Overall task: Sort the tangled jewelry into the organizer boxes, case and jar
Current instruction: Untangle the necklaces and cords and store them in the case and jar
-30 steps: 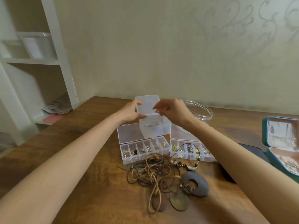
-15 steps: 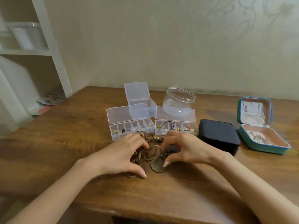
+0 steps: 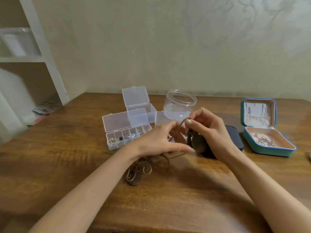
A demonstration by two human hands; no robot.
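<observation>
Right hand [image 3: 212, 132] pinches a brown cord [image 3: 182, 123] above the desk [image 3: 67, 165]; left hand [image 3: 159, 142] touches the hanging pendant [image 3: 198, 143].

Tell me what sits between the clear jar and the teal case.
In the head view, bare table separates the clear jar from the teal case; a dark closed box sits nearer the camera.

A pale wall [image 3: 168, 47] with faint swirling patterns rises beyond the hands, behind the brown wooden table [image 3: 67, 165]. Far to their left stands a white shelving unit [image 3: 42, 47] under soft, dim light.
</observation>
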